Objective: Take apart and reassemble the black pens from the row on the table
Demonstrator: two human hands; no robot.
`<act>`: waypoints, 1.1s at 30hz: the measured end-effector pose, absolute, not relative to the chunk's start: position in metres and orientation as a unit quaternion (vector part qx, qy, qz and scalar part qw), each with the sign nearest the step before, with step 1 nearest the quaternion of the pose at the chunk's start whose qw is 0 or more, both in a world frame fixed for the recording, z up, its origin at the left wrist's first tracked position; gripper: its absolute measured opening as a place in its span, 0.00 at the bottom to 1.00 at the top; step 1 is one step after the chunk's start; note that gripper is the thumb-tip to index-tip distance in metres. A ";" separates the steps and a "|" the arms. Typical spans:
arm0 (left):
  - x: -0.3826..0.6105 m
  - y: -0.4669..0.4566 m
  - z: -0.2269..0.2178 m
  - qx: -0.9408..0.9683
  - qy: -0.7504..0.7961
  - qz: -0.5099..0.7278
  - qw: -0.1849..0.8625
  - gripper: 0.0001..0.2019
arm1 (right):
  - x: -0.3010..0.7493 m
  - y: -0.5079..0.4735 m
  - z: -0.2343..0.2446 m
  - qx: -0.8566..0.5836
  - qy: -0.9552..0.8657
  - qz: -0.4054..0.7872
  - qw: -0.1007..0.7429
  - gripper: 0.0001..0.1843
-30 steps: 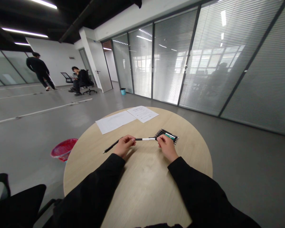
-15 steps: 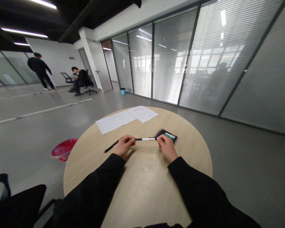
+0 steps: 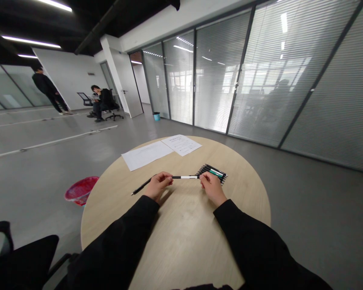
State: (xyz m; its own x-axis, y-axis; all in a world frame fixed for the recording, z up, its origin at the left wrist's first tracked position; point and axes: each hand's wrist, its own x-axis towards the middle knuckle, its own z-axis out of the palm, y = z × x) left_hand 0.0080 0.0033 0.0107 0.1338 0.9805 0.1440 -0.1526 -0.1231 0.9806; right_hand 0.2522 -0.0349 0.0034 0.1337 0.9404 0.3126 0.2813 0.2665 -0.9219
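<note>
My left hand (image 3: 159, 185) and my right hand (image 3: 210, 187) pinch the two ends of a black-and-white pen (image 3: 185, 177), held level just above the round wooden table (image 3: 181, 229). Both hands are closed on it. Behind my right hand lies a row of several black pens (image 3: 213, 172), one of them green and white. Another black pen (image 3: 141, 187) lies on the table to the left of my left hand.
Two white paper sheets (image 3: 161, 150) lie at the table's far edge. A red basket (image 3: 80, 189) stands on the floor at the left, a black chair (image 3: 21, 257) at the lower left. Far off, one person sits and another walks.
My hands and the pen have stayed put. The walking person in the distance has moved further left.
</note>
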 end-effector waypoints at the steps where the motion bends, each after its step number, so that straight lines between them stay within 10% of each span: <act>1: 0.008 0.003 0.011 0.529 0.391 0.530 0.535 0.15 | 0.252 -0.035 0.003 -0.523 -0.585 0.306 0.539 0.16; 33: 0.007 0.001 0.013 0.543 0.398 0.482 0.560 0.20 | 0.251 -0.028 -0.012 -0.496 -0.647 0.327 0.478 0.10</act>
State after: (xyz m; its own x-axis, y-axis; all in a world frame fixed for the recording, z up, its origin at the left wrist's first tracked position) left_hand 0.0074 0.0007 0.0130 0.2175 0.9729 0.0784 -0.1074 -0.0560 0.9926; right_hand 0.2510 -0.0281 -0.0124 -0.0513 0.9545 0.2938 0.3295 0.2939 -0.8972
